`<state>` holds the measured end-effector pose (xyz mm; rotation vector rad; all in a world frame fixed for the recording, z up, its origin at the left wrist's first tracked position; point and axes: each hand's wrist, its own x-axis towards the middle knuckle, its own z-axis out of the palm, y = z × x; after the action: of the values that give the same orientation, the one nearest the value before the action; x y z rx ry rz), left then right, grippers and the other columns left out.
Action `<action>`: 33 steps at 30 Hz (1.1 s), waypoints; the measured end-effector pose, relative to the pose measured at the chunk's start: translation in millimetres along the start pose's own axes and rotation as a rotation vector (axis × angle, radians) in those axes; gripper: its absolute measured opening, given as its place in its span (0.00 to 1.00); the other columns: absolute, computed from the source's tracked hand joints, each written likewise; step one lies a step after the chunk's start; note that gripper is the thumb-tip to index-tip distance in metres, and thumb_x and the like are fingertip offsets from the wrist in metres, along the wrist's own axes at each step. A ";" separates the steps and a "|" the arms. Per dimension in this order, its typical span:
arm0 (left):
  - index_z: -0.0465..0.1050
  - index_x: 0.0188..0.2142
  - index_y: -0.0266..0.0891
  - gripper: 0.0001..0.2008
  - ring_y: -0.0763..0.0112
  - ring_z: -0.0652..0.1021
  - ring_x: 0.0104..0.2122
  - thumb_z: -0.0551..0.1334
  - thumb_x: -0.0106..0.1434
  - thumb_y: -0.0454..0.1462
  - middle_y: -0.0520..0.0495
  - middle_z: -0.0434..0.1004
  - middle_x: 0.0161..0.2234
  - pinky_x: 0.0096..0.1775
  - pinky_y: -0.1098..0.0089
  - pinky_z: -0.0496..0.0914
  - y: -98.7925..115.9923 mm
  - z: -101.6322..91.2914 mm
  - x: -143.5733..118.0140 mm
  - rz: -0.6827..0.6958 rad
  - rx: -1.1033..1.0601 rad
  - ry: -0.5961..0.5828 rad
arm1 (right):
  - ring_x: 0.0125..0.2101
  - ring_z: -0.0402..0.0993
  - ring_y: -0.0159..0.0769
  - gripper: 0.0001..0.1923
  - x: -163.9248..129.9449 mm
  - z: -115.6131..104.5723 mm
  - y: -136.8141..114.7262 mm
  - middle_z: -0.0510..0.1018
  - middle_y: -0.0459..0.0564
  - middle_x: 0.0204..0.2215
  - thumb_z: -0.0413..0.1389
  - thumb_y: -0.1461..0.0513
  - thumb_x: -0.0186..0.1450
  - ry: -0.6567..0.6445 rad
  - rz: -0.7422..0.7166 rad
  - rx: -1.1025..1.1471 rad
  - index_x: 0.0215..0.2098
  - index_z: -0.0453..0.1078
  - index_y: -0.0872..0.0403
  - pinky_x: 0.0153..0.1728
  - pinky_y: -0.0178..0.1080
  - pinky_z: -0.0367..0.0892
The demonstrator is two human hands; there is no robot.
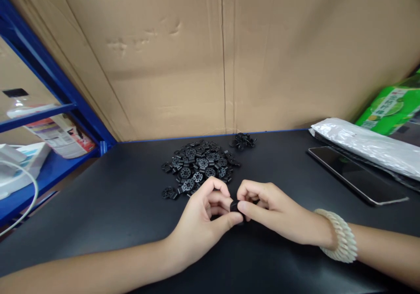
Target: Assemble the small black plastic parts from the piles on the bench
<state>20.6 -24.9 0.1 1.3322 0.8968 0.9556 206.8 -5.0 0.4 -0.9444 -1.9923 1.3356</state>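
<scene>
Between my two hands is a small black part (pixel 234 206), mostly covered by fingers. My left hand (pixel 210 219) pinches it from the left, thumb below and fingers curled around. On the other side, the thumb and bent fingers of my right hand (pixel 267 204) close on the same part. Just beyond the hands lies a heap of black round plastic parts (pixel 200 162) with holes in their faces. Farther back, near the cardboard, sits a smaller cluster of black pieces (pixel 243 141), too small to make out in detail.
The black tabletop (pixel 114 206) ends at a cardboard wall (pixel 164 57). To the right are a phone (pixel 356 173), a silvery plastic bag (pixel 367 143) and a green package (pixel 390 106). A blue shelf frame (pixel 88 114) at left holds a bottle (pixel 62 136) and a white cable (pixel 34 189).
</scene>
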 end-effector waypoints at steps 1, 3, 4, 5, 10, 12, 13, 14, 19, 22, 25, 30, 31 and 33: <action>0.62 0.35 0.40 0.14 0.75 0.75 0.27 0.67 0.56 0.31 0.55 0.74 0.25 0.33 0.74 0.68 1.0 -0.2 -0.4 -0.020 -0.010 -0.007 | 0.24 0.62 0.27 0.11 0.4 -0.3 -0.4 0.69 0.43 0.24 0.52 0.57 0.68 -0.001 0.003 0.010 0.31 0.63 0.55 0.23 0.30 0.57; 0.63 0.38 0.39 0.12 0.74 0.75 0.27 0.66 0.59 0.35 0.54 0.76 0.24 0.34 0.73 0.68 2.7 -0.8 -0.8 -0.031 -0.003 -0.001 | 0.22 0.62 0.26 0.12 0.7 -0.8 -0.9 0.70 0.43 0.24 0.50 0.57 0.69 0.008 0.023 0.052 0.30 0.63 0.55 0.23 0.30 0.57; 0.64 0.39 0.38 0.10 0.74 0.75 0.26 0.65 0.60 0.36 0.54 0.76 0.23 0.34 0.73 0.68 3.5 -1.0 -0.8 -0.028 0.010 0.006 | 0.21 0.61 0.25 0.12 0.8 -0.9 -0.9 0.69 0.43 0.24 0.50 0.57 0.69 0.015 0.035 0.077 0.30 0.62 0.55 0.22 0.30 0.57; 0.65 0.38 0.38 0.09 0.74 0.75 0.26 0.64 0.60 0.37 0.54 0.76 0.23 0.33 0.73 0.68 4.2 -1.0 -0.6 -0.025 0.027 0.012 | 0.21 0.60 0.25 0.12 0.7 -1.0 -0.7 0.69 0.43 0.24 0.50 0.57 0.69 0.020 0.045 0.098 0.30 0.62 0.55 0.21 0.29 0.55; 0.69 0.40 0.36 0.09 0.73 0.75 0.26 0.63 0.60 0.36 0.52 0.77 0.23 0.34 0.72 0.69 6.1 1.0 0.1 -0.049 0.110 0.018 | 0.23 0.60 0.27 0.12 -1.0 0.0 1.2 0.67 0.42 0.24 0.49 0.57 0.69 0.037 0.013 0.076 0.29 0.61 0.54 0.22 0.30 0.56; 0.70 0.41 0.36 0.09 0.72 0.76 0.28 0.62 0.60 0.35 0.51 0.78 0.25 0.35 0.72 0.70 6.4 1.5 -0.6 -0.056 0.118 0.003 | 0.24 0.60 0.27 0.13 -1.8 0.9 1.0 0.66 0.42 0.23 0.49 0.58 0.70 0.051 -0.013 0.032 0.28 0.60 0.54 0.23 0.31 0.56; 0.70 0.41 0.36 0.08 0.72 0.76 0.28 0.62 0.61 0.35 0.51 0.78 0.25 0.35 0.73 0.70 6.4 1.6 -1.1 -0.055 0.118 -0.001 | 0.24 0.59 0.27 0.13 -2.2 1.6 0.7 0.65 0.42 0.23 0.48 0.59 0.70 0.057 -0.027 0.011 0.27 0.59 0.54 0.24 0.31 0.56; 0.70 0.41 0.36 0.08 0.72 0.77 0.28 0.62 0.61 0.35 0.51 0.78 0.25 0.35 0.73 0.70 6.3 1.7 -1.7 -0.053 0.115 -0.001 | 0.24 0.58 0.27 0.13 -2.5 2.3 0.4 0.65 0.41 0.23 0.48 0.59 0.70 0.062 -0.039 -0.008 0.27 0.59 0.54 0.25 0.31 0.56; 0.69 0.42 0.37 0.10 0.72 0.77 0.28 0.62 0.61 0.35 0.53 0.77 0.24 0.36 0.72 0.71 3.5 1.7 -3.7 -0.043 0.088 -0.016 | 0.24 0.56 0.28 0.14 -3.9 5.2 1.3 0.63 0.41 0.23 0.47 0.58 0.71 0.067 -0.061 -0.021 0.28 0.58 0.54 0.25 0.32 0.55; 0.71 0.41 0.35 0.08 0.72 0.77 0.29 0.62 0.61 0.36 0.50 0.78 0.26 0.37 0.71 0.71 7.3 0.5 -3.3 -0.051 0.123 -0.041 | 0.23 0.56 0.27 0.15 -5.8 4.3 3.0 0.63 0.41 0.23 0.49 0.55 0.70 0.056 -0.042 0.069 0.28 0.58 0.54 0.23 0.31 0.54; 0.73 0.37 0.34 0.08 0.70 0.78 0.29 0.62 0.60 0.37 0.47 0.80 0.28 0.35 0.71 0.72 25.3 -8.0 0.6 0.001 0.225 -0.010 | 0.21 0.54 0.26 0.16 -7.4 2.3 3.7 0.64 0.41 0.23 0.50 0.51 0.70 0.042 -0.028 0.205 0.31 0.61 0.54 0.21 0.30 0.51; 0.77 0.34 0.35 0.08 0.66 0.78 0.35 0.64 0.58 0.38 0.46 0.81 0.35 0.39 0.69 0.71 69.2 -51.1 21.7 0.315 0.695 0.268 | 0.21 0.52 0.27 0.18 -4.1 0.6 4.6 0.63 0.42 0.22 0.48 0.50 0.70 0.075 0.031 0.303 0.32 0.64 0.55 0.19 0.31 0.48; 0.77 0.34 0.35 0.08 0.66 0.78 0.34 0.63 0.58 0.38 0.46 0.81 0.34 0.38 0.69 0.71 74.5 -61.9 27.3 0.329 0.809 0.288 | 0.21 0.52 0.27 0.18 -2.9 0.5 5.0 0.63 0.42 0.22 0.48 0.50 0.69 0.078 0.038 0.316 0.31 0.64 0.55 0.19 0.31 0.48; 0.79 0.33 0.36 0.08 0.69 0.77 0.27 0.62 0.58 0.37 0.48 0.81 0.29 0.32 0.70 0.70 79.0 -80.3 37.7 0.271 1.010 0.215 | 0.21 0.53 0.26 0.18 -1.0 0.3 6.0 0.63 0.43 0.22 0.49 0.50 0.69 0.087 0.042 0.344 0.30 0.64 0.55 0.19 0.31 0.48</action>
<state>-44.1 39.8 75.9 2.2713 1.4913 0.8764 208.7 -4.4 -5.4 -0.8670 -1.6177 1.5684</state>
